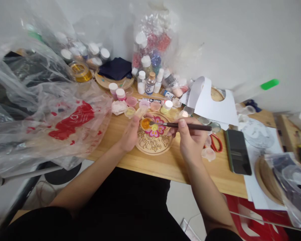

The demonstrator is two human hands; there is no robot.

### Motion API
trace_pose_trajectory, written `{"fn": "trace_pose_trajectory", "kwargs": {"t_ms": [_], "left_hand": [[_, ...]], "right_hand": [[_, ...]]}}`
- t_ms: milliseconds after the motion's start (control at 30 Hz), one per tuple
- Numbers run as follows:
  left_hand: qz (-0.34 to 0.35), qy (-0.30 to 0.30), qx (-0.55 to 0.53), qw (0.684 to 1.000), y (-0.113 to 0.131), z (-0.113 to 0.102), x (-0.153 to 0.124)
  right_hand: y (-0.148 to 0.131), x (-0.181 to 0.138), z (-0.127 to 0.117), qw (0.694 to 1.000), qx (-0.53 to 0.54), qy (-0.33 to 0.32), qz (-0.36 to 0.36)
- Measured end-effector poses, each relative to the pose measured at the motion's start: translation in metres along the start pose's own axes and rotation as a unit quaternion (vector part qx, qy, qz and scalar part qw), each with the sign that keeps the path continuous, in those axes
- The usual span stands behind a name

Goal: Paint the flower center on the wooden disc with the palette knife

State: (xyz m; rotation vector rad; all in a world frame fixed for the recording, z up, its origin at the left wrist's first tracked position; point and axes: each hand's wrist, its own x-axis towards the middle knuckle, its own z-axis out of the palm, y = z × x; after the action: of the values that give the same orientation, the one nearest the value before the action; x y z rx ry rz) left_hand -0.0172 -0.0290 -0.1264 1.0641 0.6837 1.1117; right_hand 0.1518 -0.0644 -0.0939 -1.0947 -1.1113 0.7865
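Note:
A small cup of orange paint (145, 124) is held in my left hand (130, 135), its fingers closed around the near side. Between the thumb and fingers of my right hand (192, 137) is a slim metal-tipped tool with a dark handle (198, 127). The tool lies nearly level, pointing left, and its tip reaches the cup's right edge. Under both hands lies a round wooden board (153, 149) with raised gold outlines and a pink and purple flower with a yellow centre. The cup hides part of the board's upper left.
Behind the board stand open paint cups (156, 106), a yellow paint jar (167, 106), a B-7000 glue tube (154, 101) and small bottles (150, 83). Red-handled scissors (217, 143) and a phone (238, 151) lie right. A plastic bag (75, 120) spreads over the left side.

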Motion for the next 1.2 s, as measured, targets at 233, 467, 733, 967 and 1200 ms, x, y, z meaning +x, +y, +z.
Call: {"fn": "trace_pose_trajectory", "kwargs": {"t_ms": [233, 467, 733, 967, 1200], "left_hand": [[0.001, 0.014, -0.013, 1.0, 0.0002, -0.0003, -0.0007], [-0.01, -0.003, -0.017, 1.0, -0.0006, -0.0012, -0.0002], [-0.022, -0.002, -0.001, 1.0, -0.0045, -0.0005, -0.0032], [0.039, 0.0, 0.09, 0.995, -0.0045, -0.0027, -0.0055], [0.059, -0.01, 0.09, 0.994, -0.0027, -0.0014, -0.0056]], "right_hand": [[-0.0002, 0.0009, 0.0007, 1.0, -0.004, 0.005, 0.017], [0.0008, -0.0007, 0.0003, 0.999, -0.014, 0.014, 0.03], [0.0007, -0.0039, -0.002, 0.998, -0.054, -0.028, -0.003], [0.0026, -0.0087, -0.0048, 0.987, -0.138, -0.066, -0.045], [0.0032, -0.0063, -0.004, 0.99, -0.13, -0.038, -0.035]]}}
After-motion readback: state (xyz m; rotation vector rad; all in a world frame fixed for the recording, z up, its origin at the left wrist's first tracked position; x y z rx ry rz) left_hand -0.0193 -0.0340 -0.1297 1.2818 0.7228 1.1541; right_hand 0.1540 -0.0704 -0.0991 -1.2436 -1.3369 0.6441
